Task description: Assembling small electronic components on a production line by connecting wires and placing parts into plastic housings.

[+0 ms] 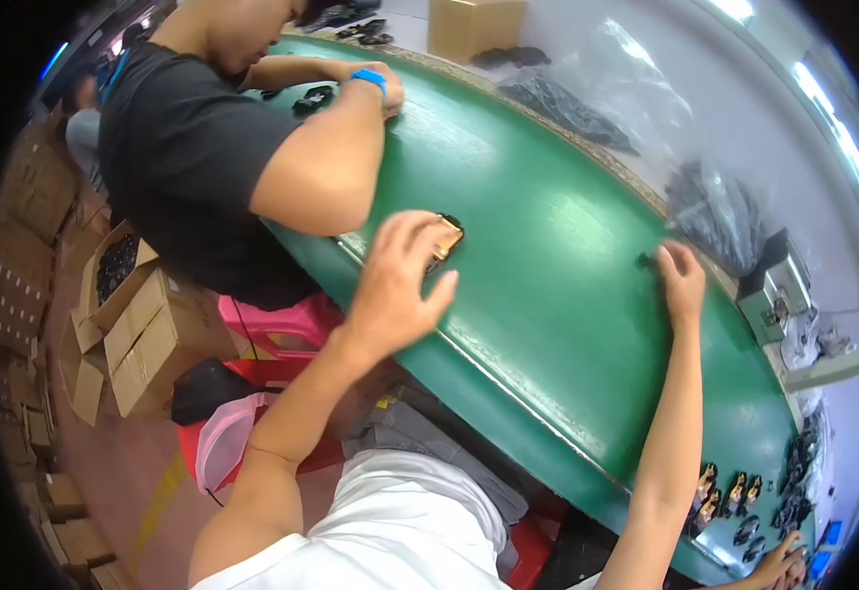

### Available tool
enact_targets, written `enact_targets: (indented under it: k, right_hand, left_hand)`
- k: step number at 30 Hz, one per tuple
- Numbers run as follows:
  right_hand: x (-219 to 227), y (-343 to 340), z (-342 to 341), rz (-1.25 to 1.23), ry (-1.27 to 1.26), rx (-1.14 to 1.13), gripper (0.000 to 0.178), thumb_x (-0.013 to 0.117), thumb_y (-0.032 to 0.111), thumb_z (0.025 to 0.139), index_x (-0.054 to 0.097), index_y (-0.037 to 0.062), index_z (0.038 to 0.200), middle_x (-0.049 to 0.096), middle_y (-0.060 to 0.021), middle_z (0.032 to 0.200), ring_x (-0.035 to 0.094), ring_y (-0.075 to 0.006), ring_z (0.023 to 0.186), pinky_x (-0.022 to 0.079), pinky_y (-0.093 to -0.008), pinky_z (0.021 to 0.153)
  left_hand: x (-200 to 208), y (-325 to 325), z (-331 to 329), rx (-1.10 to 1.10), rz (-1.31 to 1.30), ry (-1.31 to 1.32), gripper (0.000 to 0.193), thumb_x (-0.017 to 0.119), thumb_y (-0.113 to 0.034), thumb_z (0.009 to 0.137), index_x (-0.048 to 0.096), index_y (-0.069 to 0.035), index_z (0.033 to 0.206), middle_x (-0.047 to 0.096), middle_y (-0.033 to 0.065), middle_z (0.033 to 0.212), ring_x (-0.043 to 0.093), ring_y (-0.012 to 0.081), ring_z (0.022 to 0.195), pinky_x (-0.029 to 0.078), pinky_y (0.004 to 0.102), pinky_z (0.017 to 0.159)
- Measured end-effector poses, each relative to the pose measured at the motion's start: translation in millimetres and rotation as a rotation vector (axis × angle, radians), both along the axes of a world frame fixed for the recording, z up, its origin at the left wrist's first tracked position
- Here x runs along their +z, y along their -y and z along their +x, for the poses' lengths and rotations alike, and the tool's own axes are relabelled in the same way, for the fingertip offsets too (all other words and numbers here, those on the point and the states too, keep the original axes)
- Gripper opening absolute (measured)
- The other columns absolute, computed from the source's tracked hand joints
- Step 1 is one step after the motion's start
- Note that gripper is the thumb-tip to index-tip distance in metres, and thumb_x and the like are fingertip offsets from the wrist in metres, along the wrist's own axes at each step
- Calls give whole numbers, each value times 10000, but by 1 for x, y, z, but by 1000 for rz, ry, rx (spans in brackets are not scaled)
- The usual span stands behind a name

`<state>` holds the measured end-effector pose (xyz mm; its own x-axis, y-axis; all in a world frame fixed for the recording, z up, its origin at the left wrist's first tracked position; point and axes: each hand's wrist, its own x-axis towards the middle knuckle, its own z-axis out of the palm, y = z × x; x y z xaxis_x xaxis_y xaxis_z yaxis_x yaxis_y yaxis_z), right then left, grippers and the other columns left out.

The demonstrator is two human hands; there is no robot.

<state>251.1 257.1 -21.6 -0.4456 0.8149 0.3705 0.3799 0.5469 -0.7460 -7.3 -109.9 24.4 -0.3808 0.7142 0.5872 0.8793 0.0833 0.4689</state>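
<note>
A: Left of the smooth green table (538,315)?

B: Brown cardboard carton (149,339), stiff, square-cornered. Then, over the table's near edge, your left hand (395,280): fingers bent across a small gold-and-black piece (446,239), thumb apart. Cannot tell whether you grip it.

A: The piece's handling?

B: It sits on the table, a little in from that edge. Judged light and stiff; gold face glossy, so probably slippery and easily scratched. Best held by its dark rim.

A: Your right hand (683,280)?

B: Near the table's far edge, fingers bent, tips at a tiny dark piece (646,260). Pinch: cannot tell.

A: Further right?

B: Boxy grey metal fixture (766,310) at the far edge; glossy gold-and-black parts (737,492) grouped toward the table's right end.
</note>
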Motion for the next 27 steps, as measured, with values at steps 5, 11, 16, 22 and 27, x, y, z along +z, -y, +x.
enact_targets:
  k: [5,11,16,22,27]
  right_hand:
    - [8,40,-32,245,135,191,469,789,294,842,709,120,1270,694,-138,1243,635,-319,1183,487,-403,1036]
    - [6,58,-21,226,173,126,256,770,199,867,769,104,1105,716,-78,1202,638,-318,1138,508,-423,1001]
    - [8,87,12,258,167,129,255,773,201,859,771,99,1093,711,-87,1188,652,-310,1097,520,-419,976]
    - [14,128,36,285,168,113,273,783,129,828,763,102,1099,702,-90,1196,653,-305,1134,518,-426,988]
    - [24,145,41,540,209,77,259,795,113,801,758,90,1056,713,-74,1197,659,-300,1156,469,-452,1049]
  left_hand:
    - [-25,-7,-16,44,-184,24,593,783,-197,845,571,-81,1387,508,208,1405,515,422,1277,426,483,1102]
    - [-5,-43,31,-126,-375,-64,542,799,-255,839,607,-111,1325,538,201,1275,578,416,1140,507,490,972]
    - [11,-66,73,-473,-426,-188,516,795,-364,841,637,-124,1270,551,185,1176,606,378,1027,527,476,834]
    - [15,-104,83,-676,-215,-224,357,746,-321,899,686,-137,1199,630,96,857,647,296,785,532,425,735]
    - [6,-146,74,-724,-233,118,269,741,-181,891,705,-63,1130,708,85,881,688,234,793,551,353,711]
